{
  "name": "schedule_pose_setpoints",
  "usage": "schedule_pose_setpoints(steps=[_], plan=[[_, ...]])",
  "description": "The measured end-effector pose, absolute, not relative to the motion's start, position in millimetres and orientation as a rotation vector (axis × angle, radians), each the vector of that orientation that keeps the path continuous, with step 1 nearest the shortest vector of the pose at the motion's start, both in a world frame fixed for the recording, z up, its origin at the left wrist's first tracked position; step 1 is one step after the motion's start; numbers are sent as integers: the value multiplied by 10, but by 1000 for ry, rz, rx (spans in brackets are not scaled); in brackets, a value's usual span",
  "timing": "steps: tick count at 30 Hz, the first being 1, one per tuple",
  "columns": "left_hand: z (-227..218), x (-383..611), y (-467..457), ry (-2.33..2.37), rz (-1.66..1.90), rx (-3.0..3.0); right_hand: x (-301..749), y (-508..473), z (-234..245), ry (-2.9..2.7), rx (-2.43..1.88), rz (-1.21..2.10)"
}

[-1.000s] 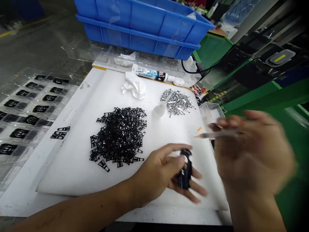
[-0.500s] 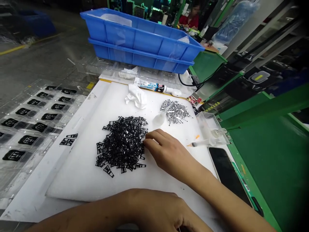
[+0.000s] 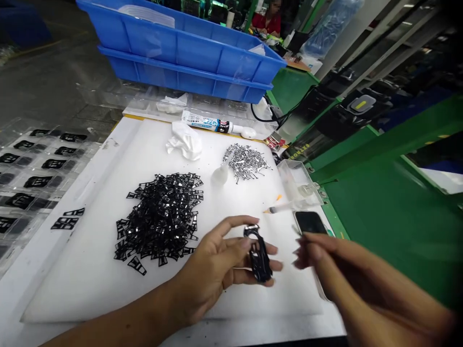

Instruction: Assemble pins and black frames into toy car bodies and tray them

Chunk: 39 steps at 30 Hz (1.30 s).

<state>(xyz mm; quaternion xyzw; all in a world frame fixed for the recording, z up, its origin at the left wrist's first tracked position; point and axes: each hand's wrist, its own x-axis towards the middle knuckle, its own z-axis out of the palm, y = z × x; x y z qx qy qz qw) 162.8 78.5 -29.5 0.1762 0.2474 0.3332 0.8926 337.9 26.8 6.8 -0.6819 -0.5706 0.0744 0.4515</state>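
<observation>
In front of me, my left hand (image 3: 220,265) grips a small black plastic housing (image 3: 261,260) between thumb and fingers. The part is elongated, with a round opening near its top end and a shiny upper edge. To its right, apart from it, my right hand (image 3: 336,270) is smeared by motion. Its thumb and fingertips are pressed together; whatever is between them is too blurred to make out. Left of both hands lies a heap of small black clip-like frames (image 3: 159,217) on a white foam board (image 3: 90,284).
Small silvery pins (image 3: 246,161) lie in a heap behind my hands. A glue tube (image 3: 206,121), crumpled tissue (image 3: 184,140), brush-like tool (image 3: 278,209), phone (image 3: 310,222) and clear box (image 3: 294,176) surround the board. Blue bins (image 3: 188,53) stand behind; trays of black parts (image 3: 39,181) lie left.
My right hand has left the edge of the black heap and moved right. My left hand has risen into fuller view, showing the black housing. The camera view has shifted.
</observation>
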Motion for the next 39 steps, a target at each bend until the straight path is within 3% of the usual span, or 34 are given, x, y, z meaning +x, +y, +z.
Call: schedule_pose_setpoints(steps=[5, 27, 31, 36, 39], plan=[[-257, 1638, 771, 612, 738, 334, 3224, 170, -168, -1941, -1453, -10], [-278, 1635, 749, 627, 794, 358, 3264, 214, -266, -2155, -1457, 41], [-258, 1642, 730, 601, 843, 454, 3252, 128, -305, -1983, -1575, 73], [-301, 1620, 598, 638, 869, 864, 3186, 115, -238, -1465, -1617, 686], [-403, 1599, 506, 694, 968, 1313, 3168, 122, -231, -1321, -1683, 587]])
